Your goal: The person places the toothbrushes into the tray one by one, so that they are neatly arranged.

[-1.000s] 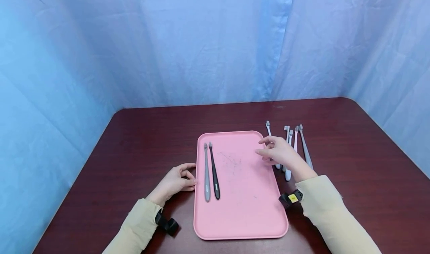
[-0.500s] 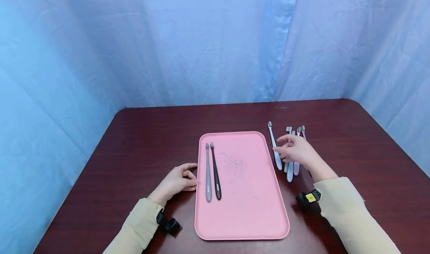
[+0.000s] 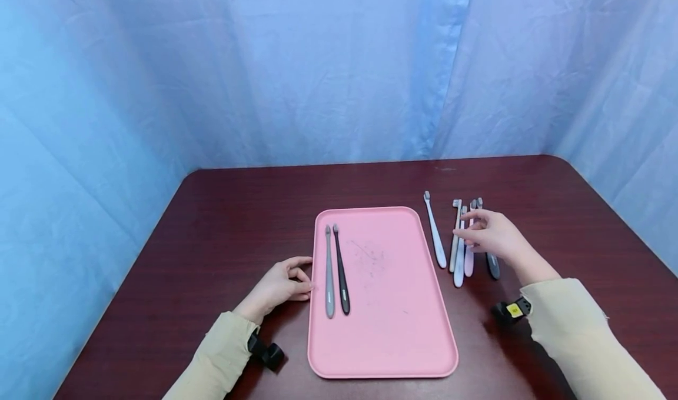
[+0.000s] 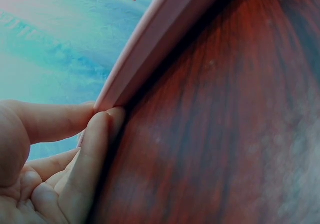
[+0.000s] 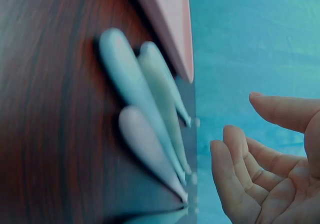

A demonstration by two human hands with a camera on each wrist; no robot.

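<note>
toothbrushes (image 3: 435, 233): smooth plastic | tray (image 3: 386, 329): matt plastic | table (image 3: 243, 217): glossy woodgrain

The dark red bench (image 3: 238, 223) carries a pink tray (image 3: 392, 329) and, beside it, five toothbrushes (image 3: 459, 262).

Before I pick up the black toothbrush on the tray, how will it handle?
The black toothbrush lies straight, so it's probably stiff; being slender, likely light. Nudged, it may slide: the pink tray looks mostly smooth.

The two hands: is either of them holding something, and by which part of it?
The left hand pinches the pink tray by its left rim; the right hand holds nothing.
</note>
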